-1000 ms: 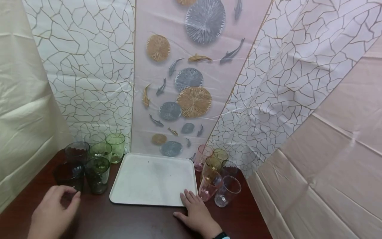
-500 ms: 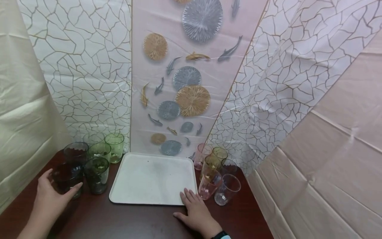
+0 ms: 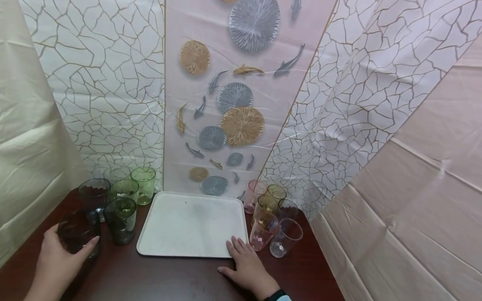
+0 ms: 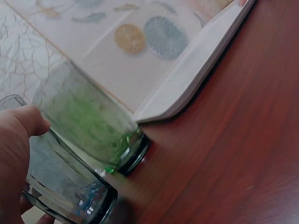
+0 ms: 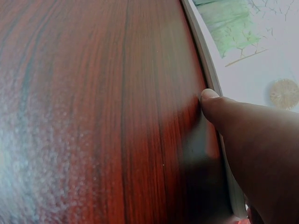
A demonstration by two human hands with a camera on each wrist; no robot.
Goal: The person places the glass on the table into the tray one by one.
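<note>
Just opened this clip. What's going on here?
A person's left hand grips a dark see-through glass, while their right hand rests its fingers on the near right corner of a white tray. Mostly green and dark glasses stand left of the tray; pink, amber and clear ones stand to its right. Whether the gripped glass is lifted is hard to tell.

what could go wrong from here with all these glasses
The dark glass gripped by the left hand is close to the dark green glass, so it might knock it when moved. The glass could also slip, as it seems held between thumb and fingers on its smooth sides. The right hand rests at the tray, near the pink glass, and might nudge it.
</note>
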